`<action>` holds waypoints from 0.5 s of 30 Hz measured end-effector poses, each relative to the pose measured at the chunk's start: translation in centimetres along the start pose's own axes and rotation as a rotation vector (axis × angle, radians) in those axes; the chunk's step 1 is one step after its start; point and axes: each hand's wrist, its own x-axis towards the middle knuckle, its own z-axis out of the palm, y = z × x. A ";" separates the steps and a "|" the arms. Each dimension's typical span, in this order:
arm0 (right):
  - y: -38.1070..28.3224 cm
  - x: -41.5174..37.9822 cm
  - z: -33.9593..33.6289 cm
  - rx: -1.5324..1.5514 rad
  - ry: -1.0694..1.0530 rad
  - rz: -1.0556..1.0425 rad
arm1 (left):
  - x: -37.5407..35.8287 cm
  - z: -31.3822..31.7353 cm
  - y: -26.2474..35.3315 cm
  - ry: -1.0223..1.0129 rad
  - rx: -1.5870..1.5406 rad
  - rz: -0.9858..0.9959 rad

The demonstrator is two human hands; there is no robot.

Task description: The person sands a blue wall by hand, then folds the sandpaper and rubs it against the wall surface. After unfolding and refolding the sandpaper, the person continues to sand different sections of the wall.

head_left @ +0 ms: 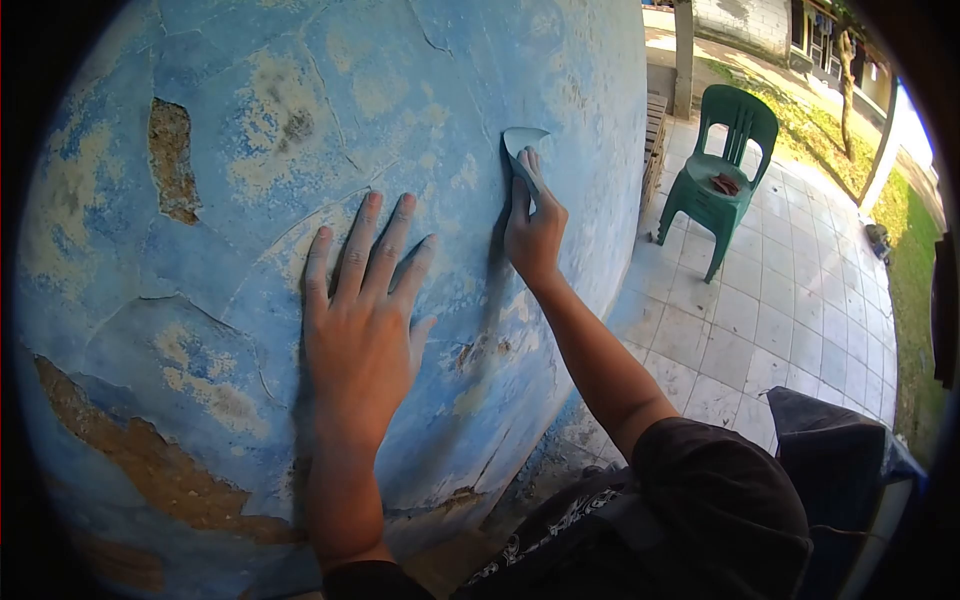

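Flat against the blue, peeling wall (240, 270) lies my left hand (365, 320), its fingers spread and nothing in it. Higher up and to the right, my right hand (537, 225) pinches a thin grey-blue sheet (527, 143), which looks like sandpaper, and holds it against the wall. The sheet's upper edge bends away from my fingertips. Pale patches and cracks surround both hands. Bare brown plaster shows in a small patch (173, 160) at the upper left and a larger one (150, 465) at the lower left.
A green plastic chair (722, 165) with reddish-brown pieces (724, 184) on its seat stands on the white tiled floor (780, 290). Dark covered material (835, 440) is at the lower right. Grass (905, 300) and a post (684, 60) lie beyond.
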 end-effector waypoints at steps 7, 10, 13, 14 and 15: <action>-2.6 -5.2 -1.5 0.013 -0.247 -0.259 | -0.2 -0.5 -0.1 0.000 -0.054 0.010; 0.5 -0.1 -0.8 -0.069 0.002 0.026 | -0.3 -0.4 -0.4 0.000 -0.067 0.024; -2.0 1.1 0.8 -0.072 0.063 0.120 | -0.3 -0.3 -0.2 0.010 -0.087 0.019; -4.4 -0.3 1.0 -0.005 0.054 0.048 | -0.2 -0.3 -0.2 0.018 -0.096 0.017; -5.8 -2.3 0.8 0.005 -0.036 -0.051 | -0.1 -0.4 -0.2 0.026 -0.095 0.008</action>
